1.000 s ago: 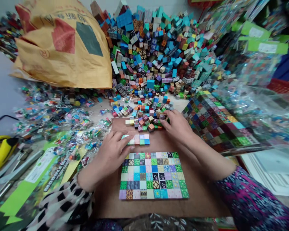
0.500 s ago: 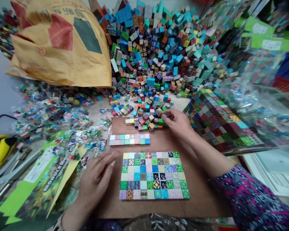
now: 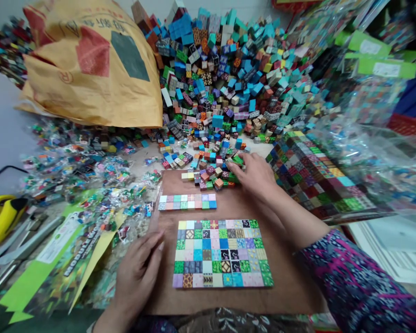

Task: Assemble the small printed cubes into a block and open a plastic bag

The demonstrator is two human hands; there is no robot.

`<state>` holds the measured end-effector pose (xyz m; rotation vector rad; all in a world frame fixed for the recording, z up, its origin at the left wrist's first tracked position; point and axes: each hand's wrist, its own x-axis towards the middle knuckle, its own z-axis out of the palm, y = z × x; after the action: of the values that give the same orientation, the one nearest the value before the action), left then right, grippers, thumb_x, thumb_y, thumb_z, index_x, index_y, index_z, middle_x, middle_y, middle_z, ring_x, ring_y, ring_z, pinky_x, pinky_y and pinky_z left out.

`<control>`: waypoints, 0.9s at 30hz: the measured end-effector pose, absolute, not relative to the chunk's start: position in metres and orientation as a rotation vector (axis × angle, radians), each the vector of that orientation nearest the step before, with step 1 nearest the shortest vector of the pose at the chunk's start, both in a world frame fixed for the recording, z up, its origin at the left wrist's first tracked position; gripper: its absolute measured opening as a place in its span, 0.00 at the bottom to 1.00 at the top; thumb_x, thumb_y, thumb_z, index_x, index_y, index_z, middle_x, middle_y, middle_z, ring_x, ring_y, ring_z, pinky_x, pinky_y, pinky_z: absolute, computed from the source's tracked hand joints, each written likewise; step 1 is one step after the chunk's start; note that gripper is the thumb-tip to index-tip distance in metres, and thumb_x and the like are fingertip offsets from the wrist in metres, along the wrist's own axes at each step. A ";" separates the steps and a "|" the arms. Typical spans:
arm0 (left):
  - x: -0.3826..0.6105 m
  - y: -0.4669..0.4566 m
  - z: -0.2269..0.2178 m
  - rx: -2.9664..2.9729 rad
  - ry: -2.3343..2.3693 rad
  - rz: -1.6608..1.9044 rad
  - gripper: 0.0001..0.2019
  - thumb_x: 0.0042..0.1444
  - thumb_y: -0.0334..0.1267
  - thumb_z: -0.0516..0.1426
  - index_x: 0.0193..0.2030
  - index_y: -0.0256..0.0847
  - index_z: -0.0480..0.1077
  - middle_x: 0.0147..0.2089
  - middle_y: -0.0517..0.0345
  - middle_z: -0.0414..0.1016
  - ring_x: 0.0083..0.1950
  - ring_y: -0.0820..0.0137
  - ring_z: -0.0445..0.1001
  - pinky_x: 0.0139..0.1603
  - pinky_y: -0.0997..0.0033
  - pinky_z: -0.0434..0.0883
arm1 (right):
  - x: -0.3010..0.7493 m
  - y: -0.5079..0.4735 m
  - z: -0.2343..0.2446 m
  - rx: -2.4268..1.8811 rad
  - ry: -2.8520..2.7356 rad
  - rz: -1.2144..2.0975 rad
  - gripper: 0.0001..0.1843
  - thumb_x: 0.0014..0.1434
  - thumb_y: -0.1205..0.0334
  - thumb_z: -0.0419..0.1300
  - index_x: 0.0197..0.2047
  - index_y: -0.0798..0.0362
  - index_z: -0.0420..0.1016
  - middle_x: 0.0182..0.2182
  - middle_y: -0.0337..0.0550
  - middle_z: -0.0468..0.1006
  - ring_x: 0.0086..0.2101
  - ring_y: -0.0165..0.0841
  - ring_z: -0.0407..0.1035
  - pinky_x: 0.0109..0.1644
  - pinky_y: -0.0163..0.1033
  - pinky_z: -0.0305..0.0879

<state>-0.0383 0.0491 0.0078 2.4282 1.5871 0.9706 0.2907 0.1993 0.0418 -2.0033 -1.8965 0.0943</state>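
My left hand (image 3: 138,270) rests at the left side of a brown board (image 3: 225,303), its fingers loosely bent, thumb apart, nothing visible in them. Right of it lies a flat rectangular block of small patterned cubes (image 3: 223,253), laid in tight rows. Above that sits a two-row strip of pale and coloured cubes (image 3: 187,202). My right hand (image 3: 256,173) reaches to the loose cubes (image 3: 211,173) at the board's far edge. Its thumb and fingers are apart, by a green cube (image 3: 238,160); whether they touch it I cannot tell.
A big heap of cubes (image 3: 222,83) rises at the back. A yellow sack (image 3: 93,83) stands at the back left, small bagged pieces (image 3: 97,171) below it. On the right leans a large cube-covered panel (image 3: 315,178). A yellow-handled cutter (image 3: 2,217) and green-topped packaging (image 3: 52,263) lie left.
My right hand has shifted slightly left among the loose cubes, and its pinched fingers have spread apart. My left hand has barely moved. The view has shifted a little.
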 end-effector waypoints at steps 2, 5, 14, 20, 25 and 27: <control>-0.038 0.048 0.007 2.418 1.596 0.966 0.11 0.66 0.37 0.54 0.51 0.42 0.74 0.46 0.51 0.81 0.45 0.64 0.80 0.45 0.64 0.78 | 0.285 0.204 0.046 -2.087 -1.941 0.048 0.30 0.65 0.42 0.50 0.54 0.59 0.74 0.44 0.62 0.76 0.46 0.53 0.69 0.49 0.55 0.62; -0.038 0.048 0.004 2.405 1.595 0.962 0.12 0.66 0.37 0.54 0.51 0.42 0.74 0.46 0.51 0.81 0.45 0.63 0.81 0.45 0.64 0.79 | 0.277 0.213 0.047 -2.157 -1.984 0.010 0.30 0.64 0.42 0.51 0.52 0.61 0.75 0.45 0.64 0.77 0.46 0.55 0.69 0.48 0.56 0.63; -0.040 0.049 -0.005 2.430 1.545 0.967 0.12 0.65 0.34 0.54 0.52 0.41 0.74 0.47 0.51 0.81 0.48 0.64 0.80 0.48 0.65 0.78 | 0.272 0.223 0.043 -2.252 -1.917 0.148 0.22 0.63 0.53 0.53 0.50 0.60 0.75 0.43 0.64 0.80 0.43 0.52 0.74 0.44 0.52 0.65; -0.038 0.049 -0.004 2.434 1.550 0.968 0.12 0.64 0.35 0.54 0.52 0.43 0.75 0.46 0.52 0.82 0.46 0.63 0.80 0.48 0.64 0.78 | 0.280 0.223 0.045 -2.176 -1.972 0.168 0.19 0.63 0.54 0.53 0.48 0.58 0.76 0.44 0.62 0.79 0.44 0.52 0.73 0.44 0.48 0.65; -0.038 0.050 -0.003 2.471 1.540 0.966 0.12 0.65 0.34 0.53 0.51 0.42 0.75 0.46 0.51 0.82 0.46 0.62 0.80 0.48 0.63 0.78 | 0.289 0.220 0.053 -2.047 -1.890 0.167 0.23 0.63 0.52 0.53 0.52 0.58 0.77 0.44 0.59 0.80 0.45 0.50 0.73 0.46 0.47 0.65; -0.038 0.050 -0.003 2.467 1.543 0.969 0.12 0.65 0.35 0.53 0.51 0.41 0.75 0.46 0.51 0.82 0.46 0.63 0.80 0.48 0.64 0.78 | 0.292 0.210 0.057 -1.958 -1.885 0.166 0.23 0.63 0.51 0.54 0.53 0.58 0.77 0.45 0.58 0.80 0.45 0.50 0.73 0.47 0.48 0.66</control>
<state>-0.0377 0.0502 -0.0027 2.4674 1.5429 0.9686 0.2919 0.2103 0.0567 -1.9578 -1.8850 0.1658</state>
